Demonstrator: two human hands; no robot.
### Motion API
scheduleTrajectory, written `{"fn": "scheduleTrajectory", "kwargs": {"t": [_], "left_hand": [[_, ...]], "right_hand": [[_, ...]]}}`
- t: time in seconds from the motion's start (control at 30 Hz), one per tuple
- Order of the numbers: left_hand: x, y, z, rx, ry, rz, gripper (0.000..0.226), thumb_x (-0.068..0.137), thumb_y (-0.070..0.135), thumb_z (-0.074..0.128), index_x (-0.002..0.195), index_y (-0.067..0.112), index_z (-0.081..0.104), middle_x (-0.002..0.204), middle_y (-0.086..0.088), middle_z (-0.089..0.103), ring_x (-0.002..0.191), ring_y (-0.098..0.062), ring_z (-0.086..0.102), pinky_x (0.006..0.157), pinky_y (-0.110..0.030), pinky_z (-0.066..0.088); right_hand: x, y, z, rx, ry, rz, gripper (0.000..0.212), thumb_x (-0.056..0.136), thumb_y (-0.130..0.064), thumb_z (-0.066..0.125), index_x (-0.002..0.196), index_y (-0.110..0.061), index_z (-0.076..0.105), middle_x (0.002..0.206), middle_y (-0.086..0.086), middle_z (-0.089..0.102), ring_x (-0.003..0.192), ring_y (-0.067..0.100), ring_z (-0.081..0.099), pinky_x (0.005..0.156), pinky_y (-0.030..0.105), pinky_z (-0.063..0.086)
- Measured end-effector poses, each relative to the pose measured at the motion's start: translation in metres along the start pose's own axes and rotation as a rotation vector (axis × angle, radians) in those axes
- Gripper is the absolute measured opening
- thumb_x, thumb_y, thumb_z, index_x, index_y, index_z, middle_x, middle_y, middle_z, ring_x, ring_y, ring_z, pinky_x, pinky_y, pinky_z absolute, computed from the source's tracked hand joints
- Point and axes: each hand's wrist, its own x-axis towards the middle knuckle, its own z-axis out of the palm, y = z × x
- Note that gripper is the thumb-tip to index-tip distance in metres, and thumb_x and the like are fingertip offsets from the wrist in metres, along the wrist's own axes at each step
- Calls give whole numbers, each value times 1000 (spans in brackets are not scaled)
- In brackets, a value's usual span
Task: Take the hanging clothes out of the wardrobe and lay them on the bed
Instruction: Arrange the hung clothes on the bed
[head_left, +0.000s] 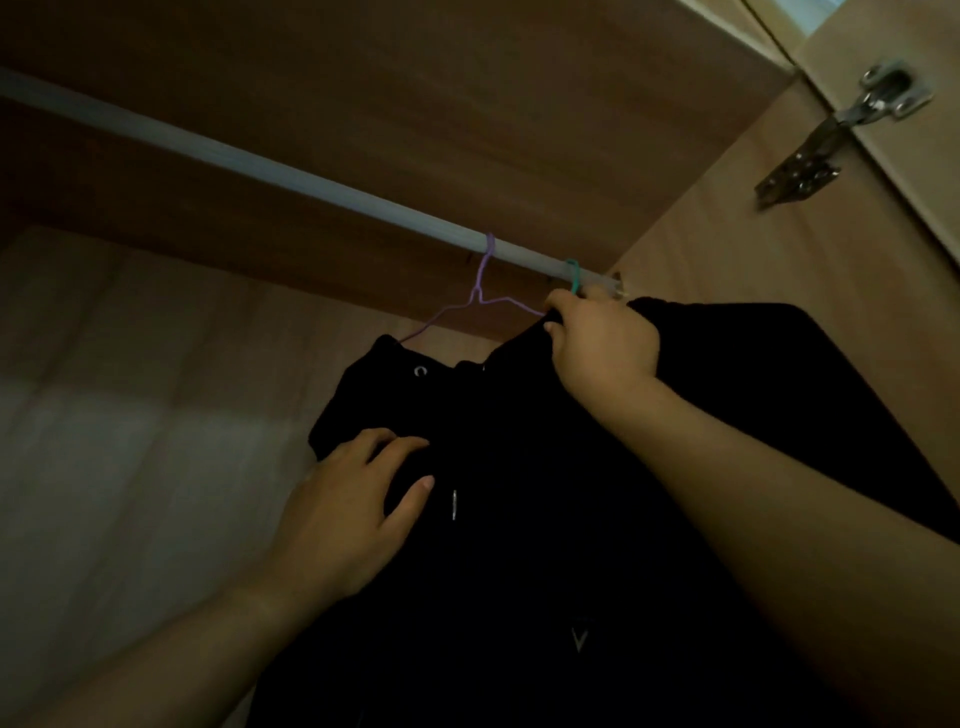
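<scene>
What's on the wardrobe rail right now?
Two hooks sit on the rail: a purple hanger holding the black hoodie, and a green hanger by the right hand. The hand hides the green hanger's body and what it carries.

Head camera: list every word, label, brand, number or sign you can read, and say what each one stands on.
No full word, brand or number is readable in this view.
"V": a pale V-shaped mark low on the black garment; too dim to tell letter from logo.
"C": only a look-alike; the pale ring near the garment's collar seems to be an eyelet, half in shadow.
Metal hinge: no stamp can be made out.
</scene>
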Motion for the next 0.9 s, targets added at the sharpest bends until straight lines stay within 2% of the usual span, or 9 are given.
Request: {"fn": "scheduleTrajectory", "kwargs": {"t": [0.1,0.13,0.2,0.27,0.4,0.5,0.63,0.77,0.9], "left_hand": [[-11,4,-2,-82,-10,2,65,82,64,19,130,33,48,129,7,48,115,-15,49,88,-34,45],[-17,6,-3,-115,-25,4,67,81,65,19,131,32,48,131,6,47,117,-15,48,91,-35,44],[-32,10,-5,-162,-60,21,68,81,65,18,133,32,46,134,5,46,119,-15,46,95,-37,42],[-58,14,-6,-196,-101,39,66,82,64,18,134,33,45,136,4,44,122,-16,44,97,-39,41],[-136,31,-7,-320,-239,75,68,83,64,19,136,30,44,136,3,44,124,-18,43,100,-45,39],[-207,51,-3,-356,-340,116,62,87,59,21,136,29,46,136,1,47,126,-21,44,105,-52,33],[-304,89,-4,-527,-553,162,59,90,57,24,135,27,47,136,1,48,127,-21,43,103,-50,36],[-395,142,-18,-750,-723,138,63,89,60,24,133,22,50,134,-1,49,122,-22,47,96,-43,43],[-475,207,-41,-818,-854,168,55,90,52,29,128,21,53,128,-1,54,118,-21,50,94,-40,43]], "right_hand": [[-33,-10,-3,-101,63,-141,36,96,-37,42,130,-26,46,142,11,34,123,32,39,91,42,34],[-46,-13,-5,-105,55,-164,40,96,-40,40,134,-28,44,149,10,26,133,32,28,103,46,26],[-76,-18,-8,-75,-42,-154,46,96,-45,34,141,-32,35,157,6,8,142,29,9,113,47,12],[-118,-22,-10,-41,-193,-107,49,97,-49,30,143,-34,29,158,1,1,144,24,4,114,44,9],[-243,-22,-27,-42,-377,-113,55,94,-57,23,143,-33,32,157,2,12,144,27,6,113,41,4],[-342,-25,-58,9,-616,-67,64,89,-61,11,143,-32,31,157,2,13,144,23,10,111,36,1],[-460,-35,-116,89,-815,77,61,92,-59,18,139,-27,40,153,6,26,140,26,23,112,40,18],[-555,-41,-189,64,-925,284,57,92,-55,27,137,-25,43,150,8,31,137,28,31,98,41,43],[-637,-43,-281,-121,-1038,500,54,93,-52,30,134,-22,47,142,12,43,129,33,43,96,42,44]]}}
